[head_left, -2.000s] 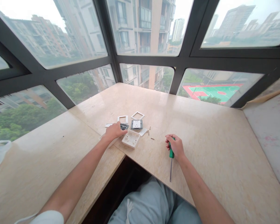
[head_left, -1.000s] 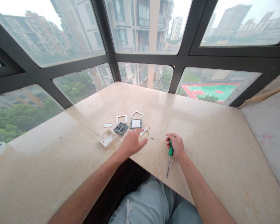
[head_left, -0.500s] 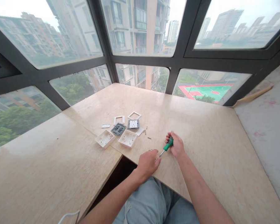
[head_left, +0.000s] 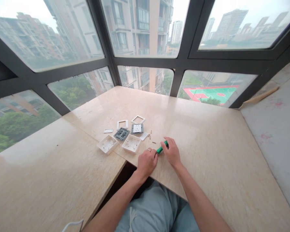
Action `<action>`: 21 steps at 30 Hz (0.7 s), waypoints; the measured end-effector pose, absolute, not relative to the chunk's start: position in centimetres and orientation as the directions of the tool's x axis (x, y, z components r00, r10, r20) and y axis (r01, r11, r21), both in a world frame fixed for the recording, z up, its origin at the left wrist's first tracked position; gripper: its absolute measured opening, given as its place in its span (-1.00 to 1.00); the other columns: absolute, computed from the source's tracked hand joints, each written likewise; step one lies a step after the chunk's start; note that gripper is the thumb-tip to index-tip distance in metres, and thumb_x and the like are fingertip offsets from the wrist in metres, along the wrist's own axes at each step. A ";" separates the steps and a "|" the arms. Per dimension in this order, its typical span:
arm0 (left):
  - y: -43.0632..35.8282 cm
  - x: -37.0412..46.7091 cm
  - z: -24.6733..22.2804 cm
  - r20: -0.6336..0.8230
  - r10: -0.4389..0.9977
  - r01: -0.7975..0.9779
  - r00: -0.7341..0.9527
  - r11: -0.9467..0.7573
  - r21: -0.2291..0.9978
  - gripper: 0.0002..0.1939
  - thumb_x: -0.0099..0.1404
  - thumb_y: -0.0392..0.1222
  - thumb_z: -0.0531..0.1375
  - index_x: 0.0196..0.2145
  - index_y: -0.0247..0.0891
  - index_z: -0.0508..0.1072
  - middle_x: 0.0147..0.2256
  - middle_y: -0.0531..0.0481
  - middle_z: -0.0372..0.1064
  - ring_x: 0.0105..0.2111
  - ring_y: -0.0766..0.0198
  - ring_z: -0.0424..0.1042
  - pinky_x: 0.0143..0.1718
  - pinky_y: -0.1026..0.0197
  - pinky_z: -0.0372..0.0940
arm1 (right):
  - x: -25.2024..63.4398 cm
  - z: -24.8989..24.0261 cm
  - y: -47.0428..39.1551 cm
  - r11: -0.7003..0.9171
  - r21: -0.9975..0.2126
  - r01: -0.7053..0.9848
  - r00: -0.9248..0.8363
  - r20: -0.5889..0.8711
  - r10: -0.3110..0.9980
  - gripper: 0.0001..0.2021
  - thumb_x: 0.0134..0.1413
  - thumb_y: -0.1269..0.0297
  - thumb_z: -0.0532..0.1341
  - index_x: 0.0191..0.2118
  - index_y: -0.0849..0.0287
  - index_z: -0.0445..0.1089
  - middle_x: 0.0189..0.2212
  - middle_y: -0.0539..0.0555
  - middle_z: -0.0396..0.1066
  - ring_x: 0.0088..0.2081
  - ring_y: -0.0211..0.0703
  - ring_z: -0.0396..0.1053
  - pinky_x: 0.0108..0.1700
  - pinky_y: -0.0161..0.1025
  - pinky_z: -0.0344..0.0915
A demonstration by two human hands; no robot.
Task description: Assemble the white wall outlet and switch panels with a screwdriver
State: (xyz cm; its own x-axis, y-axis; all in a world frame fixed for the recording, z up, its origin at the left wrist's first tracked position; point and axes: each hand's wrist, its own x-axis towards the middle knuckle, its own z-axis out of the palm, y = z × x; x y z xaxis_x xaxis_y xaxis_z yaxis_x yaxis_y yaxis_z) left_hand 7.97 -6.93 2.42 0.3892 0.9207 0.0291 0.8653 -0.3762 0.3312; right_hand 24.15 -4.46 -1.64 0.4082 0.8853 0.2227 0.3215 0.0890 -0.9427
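My arms are bare to the elbow, no sleeves showing. A thin ring sits on my left hand; my right hand beside it wears nothing. Light grey-blue trousers cover my lap.

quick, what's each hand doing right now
left hand: curled shut around the shaft end of the green screwdriver.
right hand: closed on the screwdriver's green handle.
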 end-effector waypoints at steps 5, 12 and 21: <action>-6.4 6.9 1.8 0.100 0.921 0.863 0.377 -0.389 0.324 -0.85 0.46 -0.18 0.13 -0.16 -0.19 0.50 -0.20 -0.07 0.49 -0.17 0.12 0.48 -0.26 0.19 0.27 | 23.8 -1.9 -4.8 0.162 -0.849 0.502 0.286 0.340 0.896 -0.58 0.20 0.00 0.17 0.03 0.16 0.46 0.06 0.30 0.45 0.14 0.18 0.35 0.26 0.19 0.22; -6.1 6.8 0.7 0.219 0.910 0.837 0.352 -0.411 0.361 -0.86 0.45 -0.19 0.15 -0.22 -0.18 0.52 -0.26 -0.05 0.49 -0.23 0.15 0.47 -0.29 0.21 0.26 | 23.9 -2.9 -4.8 0.190 -0.766 0.614 0.221 0.398 0.890 -0.51 0.25 0.00 0.14 0.15 0.21 0.41 0.18 0.34 0.38 0.24 0.22 0.28 0.29 0.23 0.20; -5.6 6.4 -0.6 0.432 0.862 0.770 0.264 -0.458 0.444 -0.90 0.41 -0.30 0.16 -0.23 -0.22 0.50 -0.31 -0.07 0.47 -0.29 0.11 0.46 -0.28 0.16 0.32 | 24.3 -2.9 -5.2 0.170 -0.782 0.599 0.350 0.447 0.823 -0.57 0.25 0.03 0.11 0.05 0.24 0.43 0.01 0.35 0.48 0.05 0.12 0.44 0.13 0.13 0.37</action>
